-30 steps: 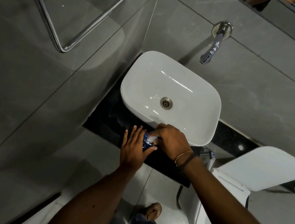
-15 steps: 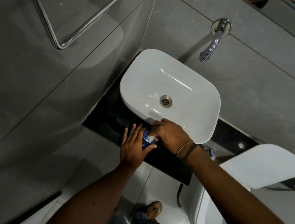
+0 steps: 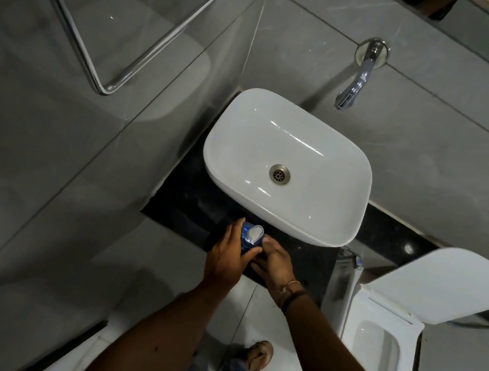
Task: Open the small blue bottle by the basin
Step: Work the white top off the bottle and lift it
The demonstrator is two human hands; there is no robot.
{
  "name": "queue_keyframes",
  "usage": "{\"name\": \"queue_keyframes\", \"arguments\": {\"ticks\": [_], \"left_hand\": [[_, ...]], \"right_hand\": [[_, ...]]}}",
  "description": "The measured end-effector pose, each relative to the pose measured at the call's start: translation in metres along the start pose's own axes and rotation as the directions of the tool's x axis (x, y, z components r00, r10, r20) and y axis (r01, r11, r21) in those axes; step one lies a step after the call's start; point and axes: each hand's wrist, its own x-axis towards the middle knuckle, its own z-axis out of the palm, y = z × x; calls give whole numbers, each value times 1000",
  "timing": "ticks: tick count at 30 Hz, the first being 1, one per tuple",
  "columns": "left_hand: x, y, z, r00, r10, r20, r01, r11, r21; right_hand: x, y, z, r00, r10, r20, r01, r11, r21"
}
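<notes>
Glossy white ceramic basin [image 3: 309, 223] – polished chrome tap [image 3: 353, 88]

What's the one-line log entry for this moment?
left hand: gripping blue bottle | right hand: beside bottle, off it | cap: flipped up | on counter

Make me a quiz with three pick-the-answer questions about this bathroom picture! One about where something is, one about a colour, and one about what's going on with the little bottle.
1. Where is the blue bottle?
A. Inside the basin
B. On the black counter in front of the basin
C. On the toilet lid

2. What colour is the bottle's cap?
A. White
B. Red
C. Green

3. What is happening to the bottle?
A. Nobody touches it
B. It lies tipped over in the drain
C. The left hand grips it

Answers: 1 B, it stands on the dark ledge by the basin's near edge. 2 A, the top shows white. 3 C, the left hand's fingers wrap around it, with the right hand beside.
</notes>
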Motion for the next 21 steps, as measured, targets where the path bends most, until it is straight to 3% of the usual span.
{"name": "queue_keyframes", "arguments": {"ticks": [10,21], "left_hand": [[5,1,-12,1000,-27,9,27,999,-27],[44,-49,-104,983,-99,-152,85,992,-97]], "right_hand": [[14,4,14,998,-62,-28,63,997,53],[29,-23,131,993,-49,103,49,999,3]]}}
